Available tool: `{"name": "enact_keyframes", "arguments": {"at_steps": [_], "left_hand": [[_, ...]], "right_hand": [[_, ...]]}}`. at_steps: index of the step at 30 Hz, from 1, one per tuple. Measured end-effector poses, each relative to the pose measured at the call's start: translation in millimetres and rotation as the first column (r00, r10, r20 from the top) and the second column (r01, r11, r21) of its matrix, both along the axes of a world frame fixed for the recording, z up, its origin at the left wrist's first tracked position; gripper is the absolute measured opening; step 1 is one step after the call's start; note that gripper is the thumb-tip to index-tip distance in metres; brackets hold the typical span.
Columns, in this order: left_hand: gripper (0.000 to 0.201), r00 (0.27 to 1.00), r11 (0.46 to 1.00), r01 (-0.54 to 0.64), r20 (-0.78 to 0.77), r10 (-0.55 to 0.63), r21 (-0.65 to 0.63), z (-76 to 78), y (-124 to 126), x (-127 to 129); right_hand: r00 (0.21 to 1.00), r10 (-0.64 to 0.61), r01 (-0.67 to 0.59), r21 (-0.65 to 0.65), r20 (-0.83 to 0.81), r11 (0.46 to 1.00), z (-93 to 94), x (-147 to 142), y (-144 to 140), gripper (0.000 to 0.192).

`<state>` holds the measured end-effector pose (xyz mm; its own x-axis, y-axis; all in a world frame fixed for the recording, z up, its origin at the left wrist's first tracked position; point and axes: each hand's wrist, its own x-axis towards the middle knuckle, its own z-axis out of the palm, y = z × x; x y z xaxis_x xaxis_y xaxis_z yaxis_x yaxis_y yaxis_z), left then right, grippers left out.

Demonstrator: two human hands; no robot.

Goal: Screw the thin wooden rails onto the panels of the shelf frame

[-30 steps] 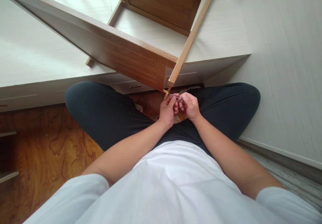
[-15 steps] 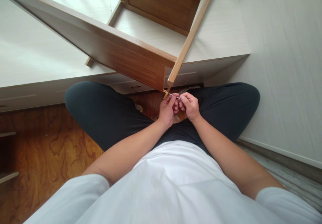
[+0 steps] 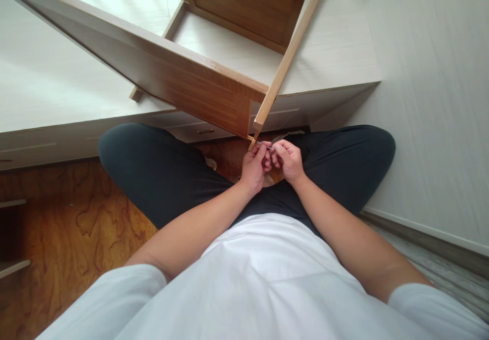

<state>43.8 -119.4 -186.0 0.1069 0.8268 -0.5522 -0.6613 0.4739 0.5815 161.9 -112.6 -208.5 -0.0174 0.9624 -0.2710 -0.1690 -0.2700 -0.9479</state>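
The person sits cross-legged on the wooden floor (image 3: pixel 76 228), both hands meeting over the lap just below the lower corner of a tilted wooden frame piece. The left hand (image 3: pixel 255 169) and the right hand (image 3: pixel 289 163) are both closed in a pinch on a thin metal tool (image 3: pixel 266 146), a slim silvery rod (probably a hex key, though it is too small to say for certain). Its far end points at the tip of the light wooden rail (image 3: pixel 284 65), where that rail meets the brown wooden panel (image 3: pixel 183 88).

The rod looks stiff and very light, and smooth enough to roll or slip between bare fingers, so a fingertip pinch near each end, as here, seems the sensible hold. The panel and rail are another matter: rigid, broad and likely weighty, leaning on the edge of the white platform (image 3: pixel 57 80) behind. They would want a grip along a long edge rather than at the thin rail, which looks the weaker part.

A drawer front with a small handle (image 3: pixel 205 131) shows under the platform edge.
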Motion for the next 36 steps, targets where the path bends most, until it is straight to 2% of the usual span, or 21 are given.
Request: {"name": "enact_keyframes", "arguments": {"at_steps": [4, 8, 12, 19, 26, 32, 36], "left_hand": [[0.033, 1.0, 1.0, -0.006, -0.001, 0.006, 0.005, -1.3, 0, 0], [0.035, 0.999, 1.0, -0.016, -0.038, 0.015, -0.018, -2.7, 0, 0], [0.037, 0.998, 0.999, -0.025, -0.053, 0.024, -0.02, -3.1, 1, 0], [0.034, 0.998, 1.0, -0.022, -0.063, 0.022, -0.006, -1.2, 0, 0], [0.033, 0.998, 1.0, -0.004, -0.058, 0.004, 0.002, -0.3, -1, 0], [0.032, 0.999, 1.0, -0.018, -0.03, 0.018, 0.017, -2.7, -2, -1], [0.032, 1.0, 1.0, -0.027, -0.011, 0.027, 0.011, -2.3, -2, 0]], "right_hand": [[0.998, -0.001, -0.002, -0.043, -0.068, 0.999, -0.7, 0, 3, 0.037], [0.965, 0.089, -0.145, -0.223, -0.246, 0.964, 2.0, 1, 8, 0.037], [0.931, 0.118, -0.221, -0.276, -0.346, 0.935, 2.0, 3, 11, 0.037], [0.951, 0.085, -0.158, -0.233, -0.297, 0.96, -1.0, 0, 8, 0.044], [0.987, 0.029, -0.051, -0.131, -0.159, 0.99, -1.7, 0, 5, 0.047], [0.986, 0.058, -0.064, -0.031, -0.154, 0.997, -6.6, 3, 3, 0.038], [0.994, 0.078, -0.079, -0.01, -0.078, 0.997, -5.7, 3, 0, 0.038]]}}
